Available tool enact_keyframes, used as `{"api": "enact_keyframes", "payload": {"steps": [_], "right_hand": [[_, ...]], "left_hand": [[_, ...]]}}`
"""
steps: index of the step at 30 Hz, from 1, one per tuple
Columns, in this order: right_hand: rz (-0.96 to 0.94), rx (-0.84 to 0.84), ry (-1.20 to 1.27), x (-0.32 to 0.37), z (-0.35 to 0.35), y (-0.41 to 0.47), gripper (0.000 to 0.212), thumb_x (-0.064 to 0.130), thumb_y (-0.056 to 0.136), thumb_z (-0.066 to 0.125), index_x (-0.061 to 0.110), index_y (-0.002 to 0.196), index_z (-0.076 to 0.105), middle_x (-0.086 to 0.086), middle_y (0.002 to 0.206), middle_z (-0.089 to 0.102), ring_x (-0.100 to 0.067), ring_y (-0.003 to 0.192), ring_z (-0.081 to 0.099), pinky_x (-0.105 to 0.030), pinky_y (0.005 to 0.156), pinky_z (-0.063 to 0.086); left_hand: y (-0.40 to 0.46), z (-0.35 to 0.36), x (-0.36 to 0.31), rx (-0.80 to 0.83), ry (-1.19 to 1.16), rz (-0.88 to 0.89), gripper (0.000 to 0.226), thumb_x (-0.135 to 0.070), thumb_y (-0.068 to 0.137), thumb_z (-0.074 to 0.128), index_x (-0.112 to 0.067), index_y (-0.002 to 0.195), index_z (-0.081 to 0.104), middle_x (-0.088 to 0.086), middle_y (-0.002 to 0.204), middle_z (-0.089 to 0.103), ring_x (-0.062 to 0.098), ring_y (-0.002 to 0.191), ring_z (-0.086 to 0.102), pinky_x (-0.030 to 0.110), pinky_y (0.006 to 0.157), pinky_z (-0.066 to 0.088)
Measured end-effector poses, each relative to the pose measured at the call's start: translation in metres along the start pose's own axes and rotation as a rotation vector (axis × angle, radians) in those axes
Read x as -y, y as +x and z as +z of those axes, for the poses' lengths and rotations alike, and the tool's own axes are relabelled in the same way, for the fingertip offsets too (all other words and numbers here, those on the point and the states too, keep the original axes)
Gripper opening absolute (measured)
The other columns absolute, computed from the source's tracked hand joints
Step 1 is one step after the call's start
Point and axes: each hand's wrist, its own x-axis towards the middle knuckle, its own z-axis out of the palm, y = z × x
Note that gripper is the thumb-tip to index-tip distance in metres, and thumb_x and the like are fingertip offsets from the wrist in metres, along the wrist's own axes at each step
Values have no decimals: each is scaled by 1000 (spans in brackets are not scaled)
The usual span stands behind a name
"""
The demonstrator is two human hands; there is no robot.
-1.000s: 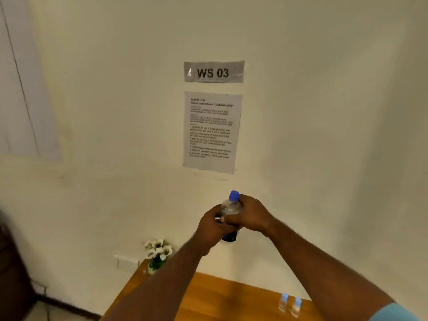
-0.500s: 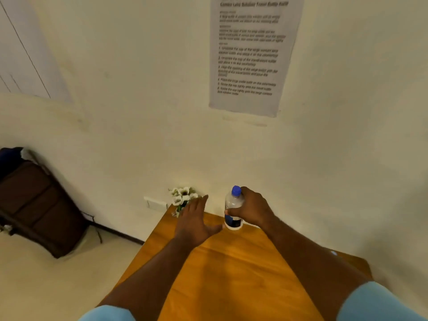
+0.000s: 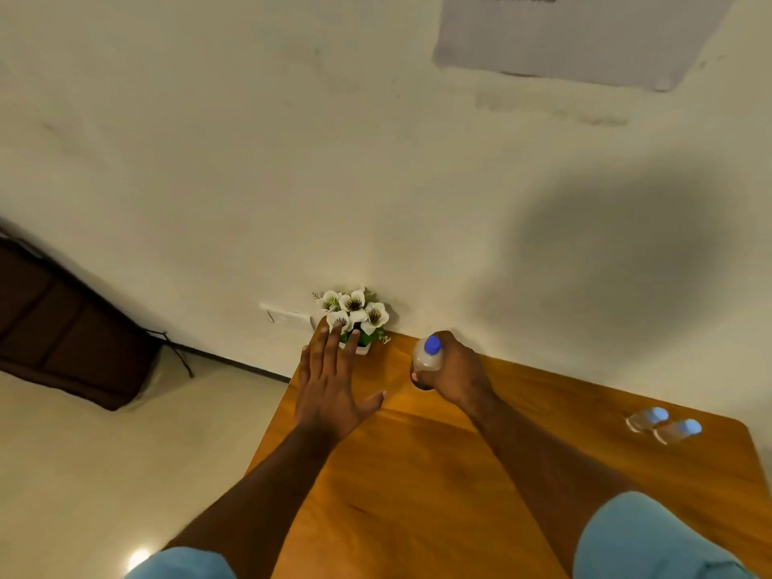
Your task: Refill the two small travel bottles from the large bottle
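The large clear bottle (image 3: 427, 358) with a blue cap stands upright on the wooden table (image 3: 417, 474) near the wall. My right hand (image 3: 457, 371) is wrapped around its body from the right. My left hand (image 3: 330, 386) hovers flat over the table's left edge with fingers spread, holding nothing, a short way left of the bottle. Two small travel bottles (image 3: 664, 425) with light blue caps stand side by side at the far right of the table, apart from both hands.
A small pot of white flowers (image 3: 355, 317) sits at the table's back left corner, just beyond my left fingertips. The wall rises right behind the table. A dark brown bag (image 3: 62, 323) lies on the floor at left. A paper sheet (image 3: 576, 35) hangs on the wall.
The view has tilted down from the wall to the table. The large bottle came down from mid-air onto the table, my left hand let go of it, and the small bottles came into view.
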Motion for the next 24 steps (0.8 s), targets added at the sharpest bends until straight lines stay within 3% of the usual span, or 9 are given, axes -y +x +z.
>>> {"api": "enact_keyframes", "payload": {"steps": [14, 19, 24], "right_hand": [[23, -58, 42, -6, 46, 33, 70, 38, 61, 90, 29, 119, 51, 10, 102, 61, -16, 89, 62, -28, 73, 53], [17, -60, 44, -9, 50, 34, 76, 35, 65, 90, 23, 128, 49, 0, 116, 65, -19, 98, 62, -34, 83, 57], [31, -46, 57, -4, 40, 27, 94, 40, 65, 90, 19, 142, 41, -5, 133, 60, -25, 116, 59, -42, 96, 54]], "left_hand": [[27, 38, 24, 11, -32, 26, 109, -86, 81, 40, -28, 164, 2, 6, 174, -2, 27, 160, -4, 60, 125, 17], [29, 41, 24, 0, -22, 27, 109, -86, 81, 42, -28, 164, 1, 5, 174, -4, 27, 160, -4, 59, 125, 15], [28, 28, 20, -31, -38, 54, 108, -86, 82, 38, -27, 164, -1, 6, 174, -4, 28, 160, -4, 58, 126, 15]]}}
